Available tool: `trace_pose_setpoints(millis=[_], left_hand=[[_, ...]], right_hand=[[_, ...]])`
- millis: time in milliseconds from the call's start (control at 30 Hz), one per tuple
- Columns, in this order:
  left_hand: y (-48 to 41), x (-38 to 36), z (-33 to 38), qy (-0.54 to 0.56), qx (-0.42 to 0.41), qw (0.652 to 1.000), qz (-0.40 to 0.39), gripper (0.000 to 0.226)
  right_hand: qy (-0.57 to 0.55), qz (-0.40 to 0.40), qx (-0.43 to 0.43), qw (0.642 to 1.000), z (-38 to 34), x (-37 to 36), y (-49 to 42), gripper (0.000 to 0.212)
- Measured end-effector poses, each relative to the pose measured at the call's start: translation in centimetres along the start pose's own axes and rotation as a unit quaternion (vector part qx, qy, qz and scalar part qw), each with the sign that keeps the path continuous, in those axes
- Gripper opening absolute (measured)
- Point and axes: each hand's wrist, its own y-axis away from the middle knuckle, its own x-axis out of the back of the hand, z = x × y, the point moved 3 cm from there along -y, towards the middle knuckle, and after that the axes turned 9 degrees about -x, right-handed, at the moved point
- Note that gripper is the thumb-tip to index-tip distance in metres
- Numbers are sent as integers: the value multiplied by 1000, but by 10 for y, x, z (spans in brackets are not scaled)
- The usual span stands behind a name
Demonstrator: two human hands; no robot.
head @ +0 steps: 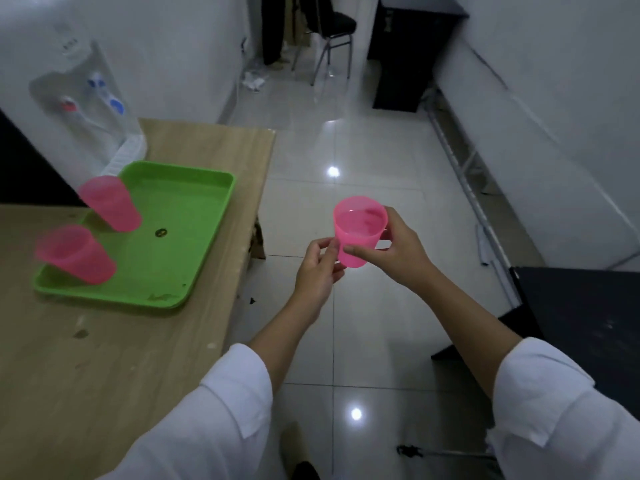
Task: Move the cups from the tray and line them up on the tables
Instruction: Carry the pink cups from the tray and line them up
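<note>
Pink plastic cup point(358, 233), upright, is held in mid-air above the tiled floor point(363, 341), in the gap between the two tables and touching neither. It is gripped by the right hand point(398, 251), thumb across the front wall, fingers behind the cup and mostly hidden. At the lower left wall the left hand point(317, 268) pinches it with thumb and fingertips. A liquid level seems to show inside; the contents cannot be confirmed. Two more pink cups stand on the left side of the green tray point(194, 209): the far cup point(110, 204) and the near cup point(76, 254), close together, both smeared by blur, so rims and contents cannot be made out. The tray lies on the wooden table point(104, 358). A small dark round sticker point(160, 232) sits on the tray floor; its print is unreadable. Behind the tray stands a white dispenser point(86, 98) with one red and one blue tap, its panel markings too blurred to read. At right, the dark table point(588, 323) is cut off by the frame edge. A chair point(332, 32) at the back is cropped at the top.
</note>
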Motion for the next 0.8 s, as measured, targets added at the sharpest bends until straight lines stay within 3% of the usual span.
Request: trace_pose_setpoints(millis=[433,800], left_hand=[[58,-142,13,-52,-11,983,-176,24],[66,-271,16,-69,-15,933,-352,22]], right_hand=[[-15,172,-60,983,31,130,114,76],[-25,320,-106,941,64,232,167,76]])
